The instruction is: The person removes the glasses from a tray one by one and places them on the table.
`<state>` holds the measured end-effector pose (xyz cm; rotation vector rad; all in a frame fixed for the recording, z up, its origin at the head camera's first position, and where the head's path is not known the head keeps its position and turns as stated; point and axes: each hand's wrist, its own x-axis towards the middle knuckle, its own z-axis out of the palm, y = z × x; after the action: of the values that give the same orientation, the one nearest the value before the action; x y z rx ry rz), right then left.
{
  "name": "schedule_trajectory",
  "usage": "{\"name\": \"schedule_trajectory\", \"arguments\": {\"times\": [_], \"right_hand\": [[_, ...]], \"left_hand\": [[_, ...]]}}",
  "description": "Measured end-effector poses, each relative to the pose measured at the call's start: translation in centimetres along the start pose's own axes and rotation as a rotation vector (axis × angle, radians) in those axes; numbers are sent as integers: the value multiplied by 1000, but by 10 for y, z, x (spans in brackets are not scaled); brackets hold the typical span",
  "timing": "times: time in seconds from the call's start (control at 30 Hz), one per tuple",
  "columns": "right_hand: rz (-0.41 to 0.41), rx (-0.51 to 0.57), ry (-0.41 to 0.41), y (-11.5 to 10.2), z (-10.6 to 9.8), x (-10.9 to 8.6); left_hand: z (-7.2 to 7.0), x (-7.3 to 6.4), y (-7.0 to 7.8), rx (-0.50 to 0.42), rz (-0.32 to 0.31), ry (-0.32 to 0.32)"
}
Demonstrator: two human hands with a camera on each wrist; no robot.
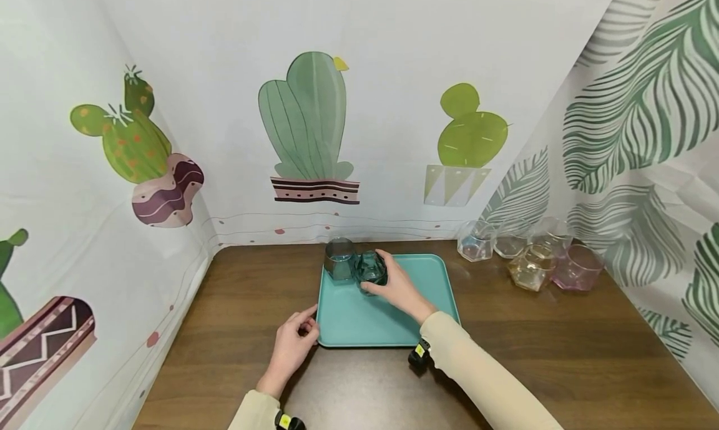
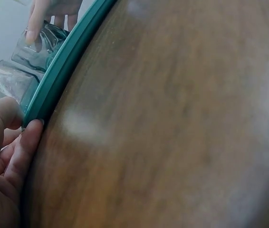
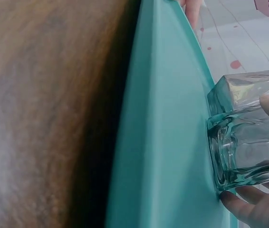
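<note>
A turquoise rectangular tray (image 1: 365, 324) lies on the wooden table. My right hand (image 1: 403, 288) grips a dark-tinted faceted glass (image 1: 371, 270) at the tray's back left, thumb on one side and fingers on the other. In the right wrist view, the base of this glass (image 3: 248, 147) is at the tray surface. Right beside it, in the tray's back left corner, stands a grey-blue glass (image 1: 339, 264). At the front left of the tray, my left hand (image 1: 293, 342) pinches the rim (image 2: 46, 92) between thumb and finger, as the left wrist view shows.
Several glasses stand at the table's back right: clear ones including a near one (image 1: 476, 244), an amber glass (image 1: 532, 271) and a pink glass (image 1: 577, 271). A cactus-print cloth (image 1: 393, 136) hangs behind the table, with leaf-print cloth (image 1: 635, 136) on the right.
</note>
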<state>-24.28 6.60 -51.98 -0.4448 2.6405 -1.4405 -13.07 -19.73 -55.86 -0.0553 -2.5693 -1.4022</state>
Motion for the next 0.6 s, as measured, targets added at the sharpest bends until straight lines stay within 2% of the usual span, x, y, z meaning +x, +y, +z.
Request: {"name": "schedule_trajectory", "arguments": {"times": [0.37,0.6], "right_hand": [[-33,3,20,2,-3,-6],[-41,-27,50,4,-9,-19]], "left_hand": [[-1,-1,0,26,-2,1],[-1,0,0,26,-5,2]]}}
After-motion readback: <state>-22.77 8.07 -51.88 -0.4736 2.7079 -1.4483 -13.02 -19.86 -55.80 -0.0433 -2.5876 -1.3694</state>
